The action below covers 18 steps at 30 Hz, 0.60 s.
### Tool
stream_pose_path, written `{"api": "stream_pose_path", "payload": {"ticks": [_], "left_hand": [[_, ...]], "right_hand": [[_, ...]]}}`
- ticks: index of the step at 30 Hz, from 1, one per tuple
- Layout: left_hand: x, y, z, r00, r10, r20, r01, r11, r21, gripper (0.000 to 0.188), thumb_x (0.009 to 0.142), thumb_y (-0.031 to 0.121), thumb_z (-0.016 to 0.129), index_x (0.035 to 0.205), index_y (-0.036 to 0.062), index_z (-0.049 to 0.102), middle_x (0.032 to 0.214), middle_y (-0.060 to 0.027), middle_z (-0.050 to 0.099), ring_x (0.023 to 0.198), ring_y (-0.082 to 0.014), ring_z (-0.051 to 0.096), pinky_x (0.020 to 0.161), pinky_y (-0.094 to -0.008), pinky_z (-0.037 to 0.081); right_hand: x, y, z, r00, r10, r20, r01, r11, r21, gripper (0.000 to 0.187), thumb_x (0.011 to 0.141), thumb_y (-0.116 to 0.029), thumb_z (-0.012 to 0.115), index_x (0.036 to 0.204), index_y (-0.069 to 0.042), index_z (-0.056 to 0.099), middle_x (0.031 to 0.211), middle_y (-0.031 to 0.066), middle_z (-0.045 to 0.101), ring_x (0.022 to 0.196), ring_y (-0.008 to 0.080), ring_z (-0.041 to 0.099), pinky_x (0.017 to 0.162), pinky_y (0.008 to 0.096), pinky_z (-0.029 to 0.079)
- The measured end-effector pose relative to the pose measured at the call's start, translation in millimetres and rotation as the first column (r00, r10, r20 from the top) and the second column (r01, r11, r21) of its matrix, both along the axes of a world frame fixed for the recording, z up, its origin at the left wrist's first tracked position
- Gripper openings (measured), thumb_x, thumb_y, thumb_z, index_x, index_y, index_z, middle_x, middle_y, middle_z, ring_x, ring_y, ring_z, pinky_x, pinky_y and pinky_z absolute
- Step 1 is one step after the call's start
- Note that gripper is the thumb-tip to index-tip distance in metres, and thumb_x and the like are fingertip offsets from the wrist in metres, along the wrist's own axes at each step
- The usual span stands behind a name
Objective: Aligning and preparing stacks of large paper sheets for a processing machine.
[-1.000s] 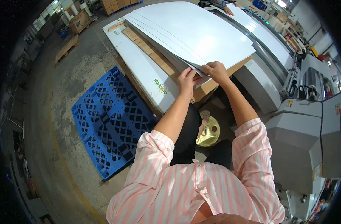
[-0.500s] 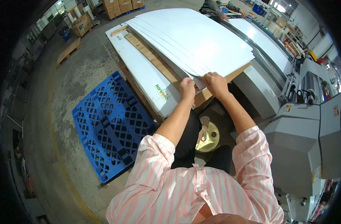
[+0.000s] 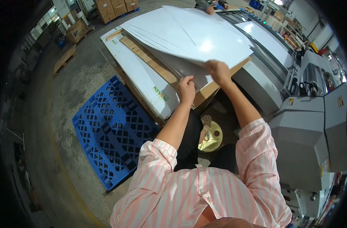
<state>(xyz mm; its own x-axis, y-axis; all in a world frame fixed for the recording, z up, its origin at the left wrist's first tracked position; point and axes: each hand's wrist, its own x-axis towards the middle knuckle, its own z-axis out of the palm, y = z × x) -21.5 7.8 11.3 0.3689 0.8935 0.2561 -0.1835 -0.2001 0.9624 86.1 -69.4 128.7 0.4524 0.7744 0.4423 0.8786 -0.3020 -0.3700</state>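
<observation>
Grips raised edge of white sheet (image 3: 219, 36) in right hand (image 3: 218, 72); holds left hand (image 3: 186, 90) beside lower sheets (image 3: 201, 81), cannot tell its grip.

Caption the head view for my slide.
Right hand holds up the near edge of a white sheet; left hand close by, blue pallet at left.
</observation>
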Motion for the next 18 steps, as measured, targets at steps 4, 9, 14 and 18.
{"api": "stream_pose_path", "payload": {"ticks": [4,9,14,18], "left_hand": [[-7,-34,34,0.916,0.055,-0.397,0.080,0.945,0.317,0.028,0.069,0.008,0.062,0.098,0.0032,0.063,0.102,-0.0135,0.055,0.097,-0.0307,0.050,0.085,-0.0375,0.041],[-1,-47,34,0.784,0.207,-0.585,0.187,0.820,0.541,0.030,0.071,0.005,0.061,0.100,0.0028,0.061,0.120,-0.0167,0.046,0.113,-0.0359,0.037,0.096,-0.0446,0.033],[-3,-35,27,0.731,0.276,-0.624,0.238,0.754,0.612,0.027,0.071,0.006,0.061,0.099,0.0023,0.060,0.118,-0.0165,0.046,0.111,-0.0354,0.039,0.094,-0.0440,0.036],[-8,-40,44,0.821,0.202,-0.535,0.173,0.803,0.570,0.029,0.071,0.008,0.063,0.100,0.0027,0.061,0.110,-0.0151,0.050,0.108,-0.0328,0.043,0.087,-0.0409,0.039]], "right_hand": [[12,-11,32,0.973,-0.149,0.174,0.105,0.966,0.237,0.015,0.083,-0.022,0.058,0.082,-0.009,0.065,0.075,0.0079,0.061,0.074,0.0262,0.058,0.062,0.0366,0.046],[1,-23,-9,0.959,0.078,0.271,-0.070,0.997,-0.038,0.013,0.081,-0.021,0.056,0.086,-0.012,0.064,0.080,0.0035,0.062,0.076,0.0240,0.058,0.062,0.0359,0.049],[3,-24,-35,0.968,0.048,0.246,-0.035,0.998,-0.059,0.014,0.083,-0.022,0.054,0.085,-0.013,0.065,0.080,0.0035,0.063,0.078,0.0246,0.058,0.063,0.0367,0.048],[12,-31,-38,0.961,0.022,0.277,0.015,0.991,-0.131,0.015,0.082,-0.023,0.055,0.082,-0.013,0.065,0.079,0.0026,0.062,0.077,0.0242,0.058,0.063,0.0362,0.048]]}}
